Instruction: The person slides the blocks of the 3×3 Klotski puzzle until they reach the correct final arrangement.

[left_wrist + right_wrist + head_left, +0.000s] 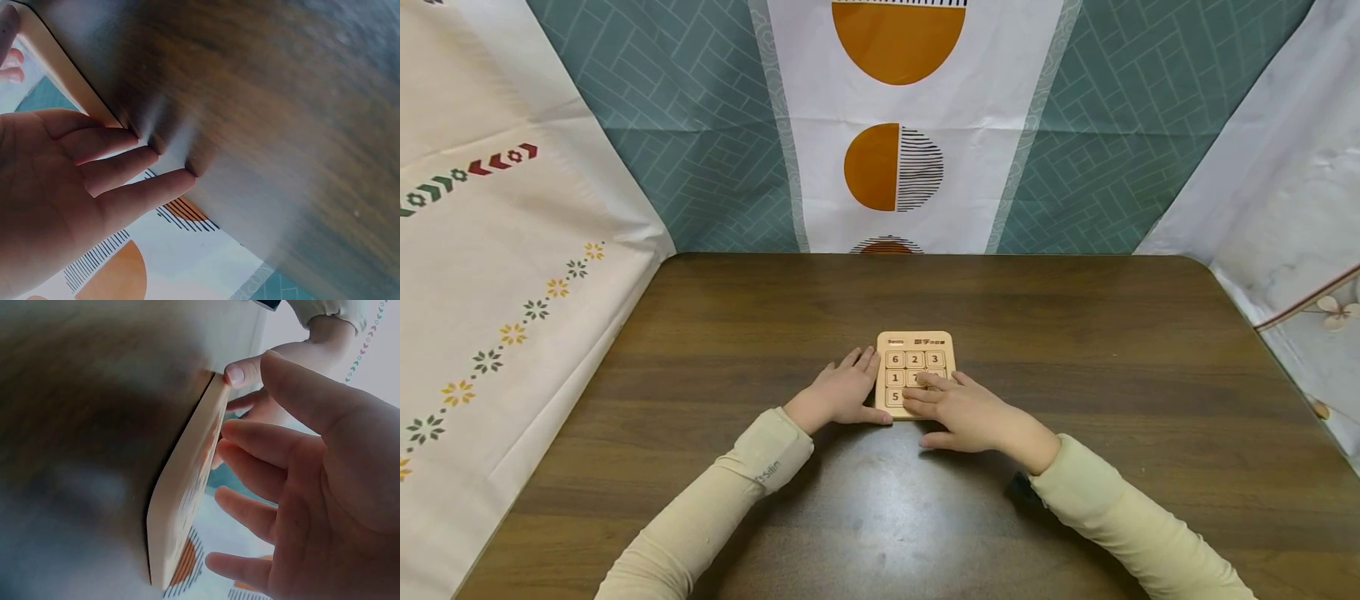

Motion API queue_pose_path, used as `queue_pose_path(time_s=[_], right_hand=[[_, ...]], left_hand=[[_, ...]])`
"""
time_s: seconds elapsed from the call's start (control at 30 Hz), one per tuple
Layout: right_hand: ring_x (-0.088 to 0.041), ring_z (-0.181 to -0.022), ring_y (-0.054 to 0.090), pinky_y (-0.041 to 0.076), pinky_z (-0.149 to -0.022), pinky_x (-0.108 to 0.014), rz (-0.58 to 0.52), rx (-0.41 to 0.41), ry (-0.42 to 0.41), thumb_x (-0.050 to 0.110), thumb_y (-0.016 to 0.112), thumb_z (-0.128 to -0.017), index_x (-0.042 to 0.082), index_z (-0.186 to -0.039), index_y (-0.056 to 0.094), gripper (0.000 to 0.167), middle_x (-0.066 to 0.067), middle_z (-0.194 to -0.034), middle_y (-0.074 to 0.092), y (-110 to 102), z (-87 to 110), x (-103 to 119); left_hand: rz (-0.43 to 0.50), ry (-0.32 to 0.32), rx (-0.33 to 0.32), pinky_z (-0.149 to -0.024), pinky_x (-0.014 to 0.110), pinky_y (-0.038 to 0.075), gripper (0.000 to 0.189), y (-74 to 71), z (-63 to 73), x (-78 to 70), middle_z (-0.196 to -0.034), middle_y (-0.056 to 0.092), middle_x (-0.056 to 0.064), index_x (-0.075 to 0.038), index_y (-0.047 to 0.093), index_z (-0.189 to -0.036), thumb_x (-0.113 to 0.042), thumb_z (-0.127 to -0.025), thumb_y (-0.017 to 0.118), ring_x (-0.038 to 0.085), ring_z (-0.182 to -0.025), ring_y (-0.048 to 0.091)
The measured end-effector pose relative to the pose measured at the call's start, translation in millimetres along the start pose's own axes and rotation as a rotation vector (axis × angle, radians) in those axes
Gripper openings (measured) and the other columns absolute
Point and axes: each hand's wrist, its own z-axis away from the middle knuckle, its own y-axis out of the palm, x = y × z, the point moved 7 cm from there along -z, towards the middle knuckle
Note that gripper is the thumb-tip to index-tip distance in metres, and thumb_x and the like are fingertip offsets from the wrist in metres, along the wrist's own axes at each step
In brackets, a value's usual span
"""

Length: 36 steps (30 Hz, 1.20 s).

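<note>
A small wooden number sliding puzzle lies flat on the table, its square tiles marked with digits such as 6, 2 and 3 along the top row. My left hand rests along the puzzle's left edge, fingers extended and thumb by the near-left corner. In the left wrist view, the fingertips reach down to the tabletop. Over the lower right tiles spreads my right hand, with straight fingers that hide some digits. Its thumb stays off the near edge. From the right wrist, the puzzle's side shows beyond the loosely spread fingers.
The brown wooden table stretches out around the puzzle. A patterned cloth hangs behind its far edge, with light cloths at the left and right sides. A dark object shows beneath the right wrist.
</note>
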Motion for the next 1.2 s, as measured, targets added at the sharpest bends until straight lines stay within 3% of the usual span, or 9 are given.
queue_pose_path(time_s=[0.5, 0.93, 1.2], right_hand=[[-0.028, -0.133, 0.027, 0.025, -0.099, -0.056, 0.014, 0.035, 0.007, 0.041, 0.056, -0.088, 0.011, -0.135, 0.046, 0.057, -0.002, -0.14, 0.041, 3.5, -8.1, 3.4], [-0.03, -0.132, 0.028, 0.027, -0.097, -0.057, -0.024, 0.017, 0.019, 0.039, 0.056, -0.088, 0.01, -0.133, 0.048, 0.054, -0.004, -0.139, 0.042, 3.0, 7.0, -6.9], [-0.031, -0.132, 0.028, 0.026, -0.097, -0.058, -0.047, 0.017, 0.023, 0.039, 0.056, -0.088, 0.01, -0.134, 0.047, 0.055, -0.006, -0.14, 0.041, 4.4, 14.4, -12.6]], left_hand=[[0.0, 0.005, -0.007, -0.099, 0.055, 0.028, 0.104, 1.6, -0.8, -0.1, -0.149, 0.013, 0.018, 0.003, 0.013, -0.144, -0.062, -0.077, 0.057, 0.032, -0.136, 0.014], [0.028, 0.009, -0.001, -0.099, 0.056, 0.026, 0.105, -1.0, 0.5, 0.0, -0.149, 0.015, 0.019, 0.004, 0.015, -0.144, -0.063, -0.075, 0.058, 0.033, -0.135, 0.014], [-0.01, -0.001, -0.009, -0.099, 0.054, 0.028, 0.102, 0.9, -1.1, -0.2, -0.149, 0.014, 0.017, 0.002, 0.014, -0.144, -0.062, -0.077, 0.057, 0.032, -0.136, 0.014]])
